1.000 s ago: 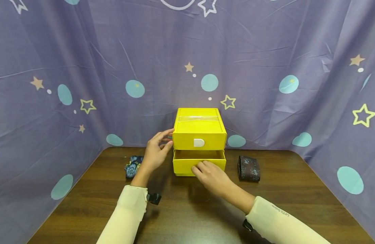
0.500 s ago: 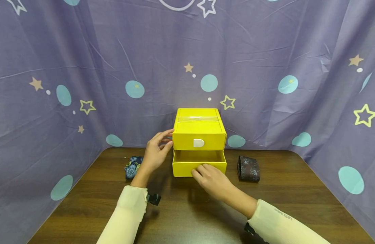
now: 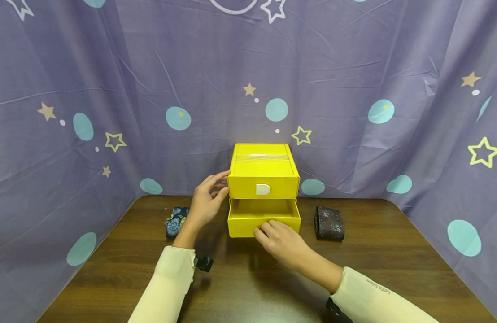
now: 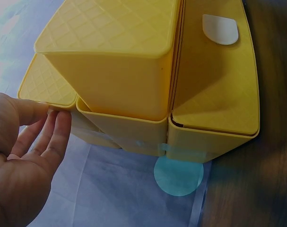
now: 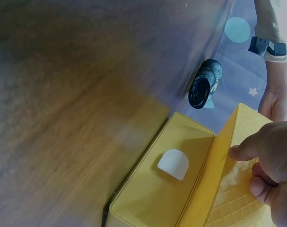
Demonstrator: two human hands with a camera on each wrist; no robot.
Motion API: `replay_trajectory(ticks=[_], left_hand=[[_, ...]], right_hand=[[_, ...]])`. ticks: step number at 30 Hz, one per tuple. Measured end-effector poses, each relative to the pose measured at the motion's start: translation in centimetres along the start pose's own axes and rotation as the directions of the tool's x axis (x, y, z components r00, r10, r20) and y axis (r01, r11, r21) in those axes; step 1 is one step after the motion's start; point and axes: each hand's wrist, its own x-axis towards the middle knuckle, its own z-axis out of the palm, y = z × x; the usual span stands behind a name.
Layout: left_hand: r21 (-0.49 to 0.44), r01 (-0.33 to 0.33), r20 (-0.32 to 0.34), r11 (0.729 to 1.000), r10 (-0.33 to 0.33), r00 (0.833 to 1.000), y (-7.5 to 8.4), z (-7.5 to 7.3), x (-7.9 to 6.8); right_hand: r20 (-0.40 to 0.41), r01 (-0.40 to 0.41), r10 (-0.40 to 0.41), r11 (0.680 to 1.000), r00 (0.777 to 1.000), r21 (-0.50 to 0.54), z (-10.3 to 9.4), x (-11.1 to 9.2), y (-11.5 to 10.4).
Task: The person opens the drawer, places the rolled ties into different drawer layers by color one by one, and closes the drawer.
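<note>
A yellow drawer unit (image 3: 263, 161) with three tiers stands at the table's back, clear tape across its top. Its middle drawer (image 3: 240, 227) is pulled part way out, and bare yellow inside shows behind its front. My right hand (image 3: 282, 242) holds that drawer's front with curled fingers at the handle, which the hand hides. My left hand (image 3: 208, 199) touches the left side of the top tier with thumb and fingertips, also seen in the left wrist view. A white tab handle (image 3: 263, 189) marks the top drawer. The bottom drawer (image 4: 219, 90) is pushed in, its own white tab showing.
A blue floral rolled cloth (image 3: 176, 220) lies left of the unit, partly behind the left wrist. To the right rests a dark floral rolled or folded cloth (image 3: 329, 223). A purple patterned curtain (image 3: 337, 148) hangs behind the brown wooden table (image 3: 377, 251).
The middle drawer has slid further out toward me, and my right hand has come nearer with it. My left hand stays at the unit's side.
</note>
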Motion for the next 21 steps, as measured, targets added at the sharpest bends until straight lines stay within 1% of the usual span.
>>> replay_trajectory(ticks=[4, 9, 14, 21], left_hand=[[0.02, 0.005, 0.003, 1.0, -0.005, 1.0, 0.05, 0.01, -0.01], [0.032, 0.01, 0.004, 0.999, -0.01, 1.0, 0.06, -0.01, -0.07], [0.026, 0.013, 0.007, 1.0, -0.013, 1.0, 0.06, 0.0, -0.12], [0.021, 0.018, 0.003, 1.0, -0.018, 1.0, 0.01, 0.05, -0.1]], right_hand=[[0.018, -0.002, 0.002, 1.0, 1.0, 0.01, -0.25, -0.14, -0.16], [0.019, 0.009, -0.009, 1.0, 1.0, 0.004, -0.49, -0.19, -0.35], [0.023, 0.024, -0.024, 1.0, 0.999, -0.01, -0.62, -0.33, -0.6], [0.035, 0.024, -0.023, 1.0, 0.999, -0.011, -0.94, -0.5, -0.99]])
